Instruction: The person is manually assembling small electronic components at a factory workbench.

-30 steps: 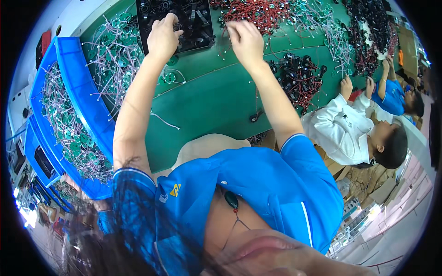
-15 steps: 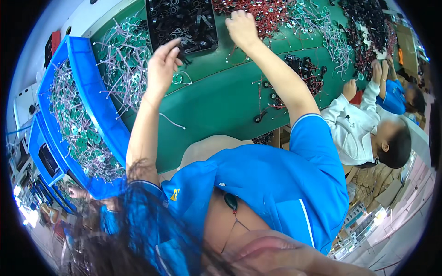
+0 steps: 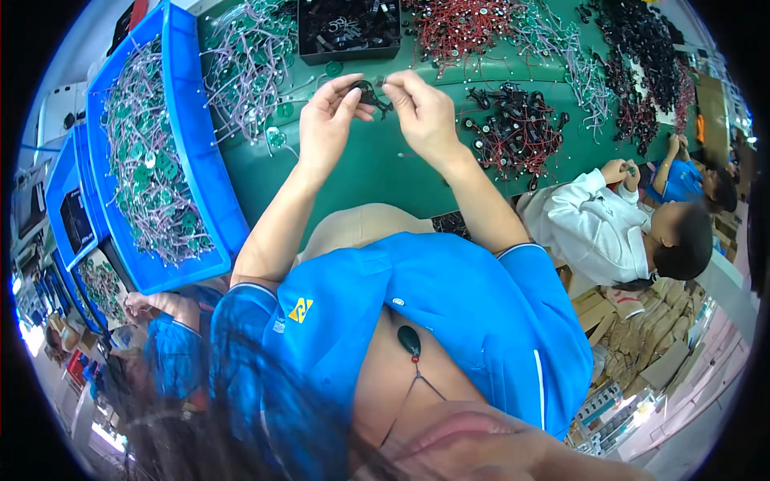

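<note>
My left hand (image 3: 325,124) pinches a small black plastic part (image 3: 369,94) between thumb and fingers, above the green work surface. Close beside it on the right is my right hand (image 3: 427,120), its thumb and fingertips pressed together at the part's edge. Something tiny and dark shows at those fingertips, too small to make out. Just beyond both hands stands a black tray (image 3: 349,56) with loose black plastic parts in it. Red-wired small round components (image 3: 461,36) lie heaped past my right hand.
A blue bin (image 3: 180,76) full of green discs with pale wires stands at the left. More wired discs (image 3: 249,68) lie beside the tray. Black parts with red wires (image 3: 517,132) are piled at the right. A co-worker in white (image 3: 597,220) sits farther right.
My right hand has come back from the red-wired heap, and my left from the tray's near corner. Both now meet at the black part. The view has shifted.
</note>
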The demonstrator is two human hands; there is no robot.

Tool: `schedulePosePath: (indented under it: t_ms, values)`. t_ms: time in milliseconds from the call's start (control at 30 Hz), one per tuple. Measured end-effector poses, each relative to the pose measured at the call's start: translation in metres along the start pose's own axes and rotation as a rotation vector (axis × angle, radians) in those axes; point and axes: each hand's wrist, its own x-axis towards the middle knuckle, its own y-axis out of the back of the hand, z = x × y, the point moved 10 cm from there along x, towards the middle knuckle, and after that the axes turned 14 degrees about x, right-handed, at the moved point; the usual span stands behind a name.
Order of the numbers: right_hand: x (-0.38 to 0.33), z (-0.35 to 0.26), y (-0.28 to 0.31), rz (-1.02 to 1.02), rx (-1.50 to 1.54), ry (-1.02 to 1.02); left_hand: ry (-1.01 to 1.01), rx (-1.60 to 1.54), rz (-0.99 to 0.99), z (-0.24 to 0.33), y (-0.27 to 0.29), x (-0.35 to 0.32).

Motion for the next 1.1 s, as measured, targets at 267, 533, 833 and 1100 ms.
schedulePosePath:
  t_ms: [267,533,833,1100]
  values:
    - [-0.046,-0.023,-0.02,-0.132,-0.048,-0.074,-0.081,0.017,0.003,0.02,0.0,-0.047]
    - [-0.071,-0.061,-0.012,-0.129,-0.138,0.084,-0.171,0.079,-0.084,0.033,-0.006,-0.074]
    - [-0.088,-0.077,-0.008,-0.172,-0.226,0.103,-0.116,-0.001,-0.169,0.029,-0.011,-0.087]
    - [-0.088,-0.064,-0.005,-0.156,-0.071,-0.09,-0.047,-0.046,-0.135,0.025,-0.009,-0.095]
